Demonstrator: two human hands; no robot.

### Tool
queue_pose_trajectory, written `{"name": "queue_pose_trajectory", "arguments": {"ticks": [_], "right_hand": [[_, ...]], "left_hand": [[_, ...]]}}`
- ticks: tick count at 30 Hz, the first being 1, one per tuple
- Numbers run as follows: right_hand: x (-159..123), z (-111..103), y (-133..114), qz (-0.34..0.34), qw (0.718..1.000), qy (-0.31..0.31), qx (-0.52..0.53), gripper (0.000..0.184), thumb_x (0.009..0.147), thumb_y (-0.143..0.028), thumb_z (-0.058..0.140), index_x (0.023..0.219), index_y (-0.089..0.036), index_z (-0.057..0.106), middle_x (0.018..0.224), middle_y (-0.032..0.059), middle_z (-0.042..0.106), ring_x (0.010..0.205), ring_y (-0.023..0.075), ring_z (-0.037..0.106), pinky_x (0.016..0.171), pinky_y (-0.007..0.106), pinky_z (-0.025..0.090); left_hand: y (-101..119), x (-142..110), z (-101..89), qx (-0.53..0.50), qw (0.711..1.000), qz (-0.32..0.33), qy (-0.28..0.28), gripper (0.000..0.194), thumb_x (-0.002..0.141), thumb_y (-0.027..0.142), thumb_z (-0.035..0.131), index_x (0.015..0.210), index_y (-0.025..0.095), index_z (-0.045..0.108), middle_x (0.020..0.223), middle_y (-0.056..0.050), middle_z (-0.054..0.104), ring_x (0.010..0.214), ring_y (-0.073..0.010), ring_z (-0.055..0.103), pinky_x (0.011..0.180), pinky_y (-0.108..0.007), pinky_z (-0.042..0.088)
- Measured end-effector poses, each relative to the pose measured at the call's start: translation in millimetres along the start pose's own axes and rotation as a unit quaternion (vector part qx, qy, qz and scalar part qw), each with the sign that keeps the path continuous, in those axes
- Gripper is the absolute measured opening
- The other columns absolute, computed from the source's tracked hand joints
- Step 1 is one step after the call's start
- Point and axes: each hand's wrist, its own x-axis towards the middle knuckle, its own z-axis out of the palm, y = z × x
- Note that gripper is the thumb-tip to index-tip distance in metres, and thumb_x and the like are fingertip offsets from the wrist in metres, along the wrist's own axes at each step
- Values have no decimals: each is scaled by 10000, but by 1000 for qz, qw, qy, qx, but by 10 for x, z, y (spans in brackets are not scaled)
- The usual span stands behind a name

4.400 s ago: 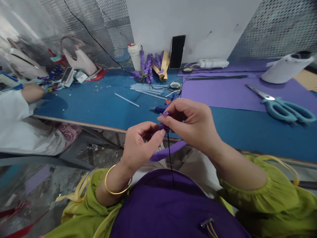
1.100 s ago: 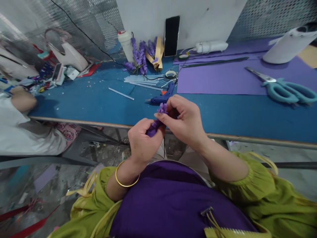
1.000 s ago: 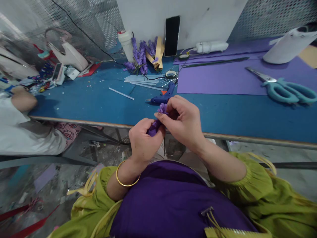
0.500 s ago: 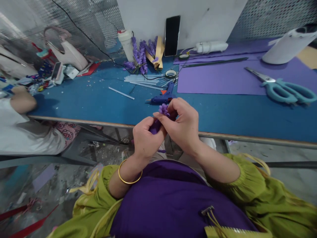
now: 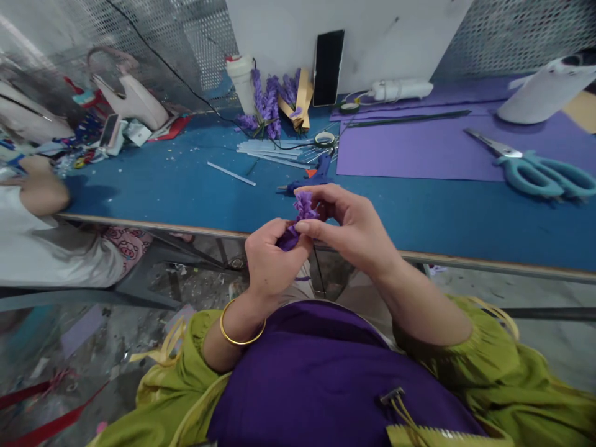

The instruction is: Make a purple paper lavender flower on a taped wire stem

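Note:
A small purple paper flower head [image 5: 304, 205] with narrow, curled petals sits between my two hands, above the table's front edge. My left hand [image 5: 274, 257] is closed around its lower part, where a folded purple strip [image 5: 288, 238] shows between thumb and fingers. My right hand [image 5: 354, 226] has its thumb against the flower's base and its index finger curved along the far side of the petals. The stem, if any, is hidden by my left hand. Just beyond the flower lies a blue glue gun [image 5: 313, 177], its nozzle pointing left.
Glue sticks [image 5: 270, 149], a single glue stick [image 5: 231, 174] and a tape roll [image 5: 325, 139] lie behind. Finished lavender sprigs [image 5: 266, 105] and an upright phone [image 5: 328, 68] stand farther back. Purple sheets [image 5: 395, 149] and scissors [image 5: 531, 167] are right; another person's arm [image 5: 44, 189] rests left.
My right hand has opened out a little and shifted right, its index finger now around the far side of the flower. More of the petals show; the view has shifted slightly.

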Motion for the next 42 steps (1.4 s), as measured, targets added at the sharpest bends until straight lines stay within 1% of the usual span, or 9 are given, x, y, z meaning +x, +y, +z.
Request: {"name": "queue_pose_trajectory", "arguments": {"ticks": [4, 7, 11, 15, 21, 27, 33, 38, 42], "right_hand": [[42, -142, 45, 91, 976, -104, 167, 263, 739, -412, 773, 826, -167, 731, 831, 47, 686, 764, 169, 612, 704, 305, 481], [53, -178, 90, 99, 970, -97, 198, 246, 691, -387, 819, 721, -168, 710, 733, 22, 657, 671, 137, 580, 644, 277, 468], [53, -170, 128, 100, 974, -69, 193, 300, 662, -392, 836, 631, -168, 639, 631, -13, 574, 584, 107, 497, 566, 256, 417], [51, -135, 106, 96, 980, -54, 169, 328, 660, -388, 830, 613, -165, 593, 615, -25, 527, 575, 96, 446, 540, 248, 363], [34, -74, 36, 50, 989, -13, 141, 309, 682, -295, 792, 606, -179, 516, 617, -41, 486, 590, 94, 407, 563, 257, 330], [-7, 36, -18, 12, 998, 54, 20, 324, 717, -212, 727, 599, -195, 425, 599, -57, 383, 580, 89, 316, 545, 266, 261], [-55, 169, -47, -14, 990, 136, -41, 308, 748, -190, 696, 608, -201, 422, 630, -45, 399, 613, 104, 359, 577, 270, 289], [-48, 179, -29, -7, 989, 144, -41, 308, 727, -189, 728, 591, -193, 452, 611, -50, 408, 595, 96, 354, 560, 267, 284], [7, 91, -4, 50, 991, 119, 42, 276, 704, -270, 777, 609, -183, 533, 586, -47, 459, 579, 98, 392, 550, 265, 317]], "left_hand": [[0, 18, -46, -79, 993, -54, -70, 223, 783, 279, 660, 612, 162, 577, 586, 40, 406, 575, -91, 336, 538, -244, 282], [-29, 20, -76, -140, 980, -76, -116, 237, 791, 325, 664, 632, 166, 589, 599, 27, 423, 586, -102, 340, 546, -256, 290], [-69, 1, -115, -224, 960, -87, -143, 319, 875, 318, 516, 588, 179, 533, 564, 19, 361, 549, -109, 293, 519, -275, 270], [-56, -12, -123, -179, 970, -88, -138, 267, 841, 291, 535, 597, 182, 528, 566, 23, 355, 541, -108, 297, 504, -271, 267], [14, -10, -92, -97, 988, -26, -120, 245, 812, 256, 577, 592, 175, 506, 594, 20, 402, 581, -109, 358, 547, -267, 293], [32, -33, -6, -7, 999, 6, -42, 263, 787, 231, 620, 575, 180, 473, 578, 34, 410, 567, -100, 376, 555, -259, 297], [0, -52, 59, 37, 998, 40, 19, 323, 778, 178, 621, 548, 185, 393, 566, 45, 418, 557, -89, 358, 552, -251, 290], [-16, -29, 48, 7, 1000, 24, 8, 296, 784, 166, 612, 546, 176, 435, 570, 44, 409, 568, -89, 358, 563, -250, 299], [-38, -16, -14, -91, 993, -48, -65, 203, 817, 298, 655, 665, 168, 618, 616, 27, 475, 590, -101, 389, 552, -248, 317]]}}
